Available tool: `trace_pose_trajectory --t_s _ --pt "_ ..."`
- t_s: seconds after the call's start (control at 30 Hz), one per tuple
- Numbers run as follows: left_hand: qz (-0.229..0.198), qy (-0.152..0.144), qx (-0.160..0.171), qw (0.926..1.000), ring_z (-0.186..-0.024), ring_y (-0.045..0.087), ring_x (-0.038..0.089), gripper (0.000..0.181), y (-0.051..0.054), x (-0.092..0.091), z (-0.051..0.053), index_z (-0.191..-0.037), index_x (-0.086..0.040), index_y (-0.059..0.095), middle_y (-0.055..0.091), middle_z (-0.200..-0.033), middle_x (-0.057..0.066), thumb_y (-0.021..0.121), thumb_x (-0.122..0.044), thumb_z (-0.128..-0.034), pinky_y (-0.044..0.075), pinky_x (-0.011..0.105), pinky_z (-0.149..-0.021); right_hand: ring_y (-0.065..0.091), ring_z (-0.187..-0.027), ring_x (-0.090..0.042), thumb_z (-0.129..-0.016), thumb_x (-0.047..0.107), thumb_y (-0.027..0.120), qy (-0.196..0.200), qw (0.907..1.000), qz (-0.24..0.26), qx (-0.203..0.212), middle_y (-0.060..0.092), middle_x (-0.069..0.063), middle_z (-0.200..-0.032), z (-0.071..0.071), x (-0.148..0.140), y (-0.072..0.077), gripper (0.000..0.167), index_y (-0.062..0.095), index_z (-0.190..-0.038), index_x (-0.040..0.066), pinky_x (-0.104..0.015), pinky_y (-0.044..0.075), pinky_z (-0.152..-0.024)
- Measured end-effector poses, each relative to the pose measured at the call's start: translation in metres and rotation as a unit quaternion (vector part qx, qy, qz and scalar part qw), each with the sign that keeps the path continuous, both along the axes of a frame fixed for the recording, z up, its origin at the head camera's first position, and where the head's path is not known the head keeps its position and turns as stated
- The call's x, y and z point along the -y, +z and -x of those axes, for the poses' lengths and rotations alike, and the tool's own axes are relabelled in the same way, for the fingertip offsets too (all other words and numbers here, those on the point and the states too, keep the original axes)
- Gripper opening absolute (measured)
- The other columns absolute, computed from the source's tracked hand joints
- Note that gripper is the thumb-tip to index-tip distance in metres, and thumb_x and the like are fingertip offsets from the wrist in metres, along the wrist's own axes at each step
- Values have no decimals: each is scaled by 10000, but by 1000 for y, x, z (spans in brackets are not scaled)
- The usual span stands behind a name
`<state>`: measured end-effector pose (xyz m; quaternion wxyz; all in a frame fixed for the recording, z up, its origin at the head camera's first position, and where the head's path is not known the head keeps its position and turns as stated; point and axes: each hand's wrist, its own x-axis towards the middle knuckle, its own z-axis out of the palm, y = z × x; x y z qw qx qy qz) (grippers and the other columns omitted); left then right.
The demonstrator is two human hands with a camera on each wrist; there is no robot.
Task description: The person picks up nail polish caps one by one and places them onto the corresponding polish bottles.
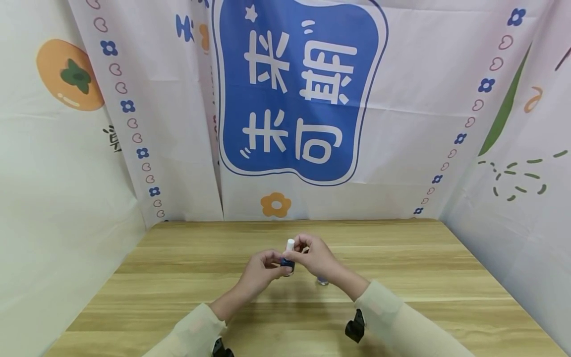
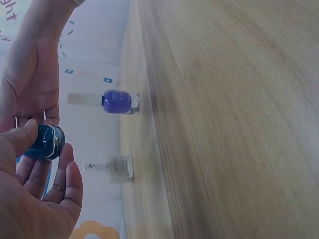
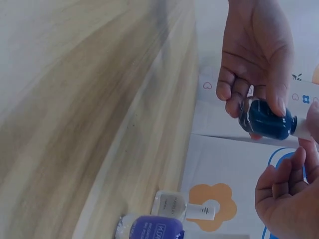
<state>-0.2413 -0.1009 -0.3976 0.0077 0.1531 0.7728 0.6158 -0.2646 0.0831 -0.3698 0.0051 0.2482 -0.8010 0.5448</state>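
A dark blue-green nail polish bottle (image 3: 269, 121) with a white cap (image 1: 291, 244) is held above the table between both hands. My left hand (image 1: 260, 271) grips its glass body between thumb and fingers. The thumb and fingers of my right hand (image 1: 315, 257) pinch the white cap, which sits at the bottle's neck. A purple nail polish bottle (image 2: 118, 101) stands upright on the table, mostly hidden behind my right hand in the head view. Beside it stands a clear or whitish nail polish bottle (image 2: 120, 169), also with a white cap.
The wood-grain table (image 1: 428, 287) reaches back to a white printed cloth (image 1: 401, 148) hung behind it and along both sides. Black straps or mounts (image 1: 355, 326) sit at both wrists, over light sleeves.
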Motion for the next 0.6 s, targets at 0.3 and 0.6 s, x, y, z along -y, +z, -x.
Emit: trace_pose_trajectory --t_s 0.3,0.6 --pt "57 60 -3 10000 -803 646 190 202 1 0 2 -967 -27 679 693 -916 49 778 -144 -837 536 348 -720 488 -726 -190 -887 191 732 -8 9999 97 120 554 -21 -785 -5 2 5 221 558 -828 67 -242 388 -555" --pt "-120 -117 79 9998 -808 643 205 220 2 4 3 -999 -11 669 700 -939 67 767 -135 -846 527 460 -772 548 -829 -213 -973 75 588 1166 9921 -455 -14 615 -101 -903 -16 -13 40 157 657 -1090 -3 -320 469 -725"
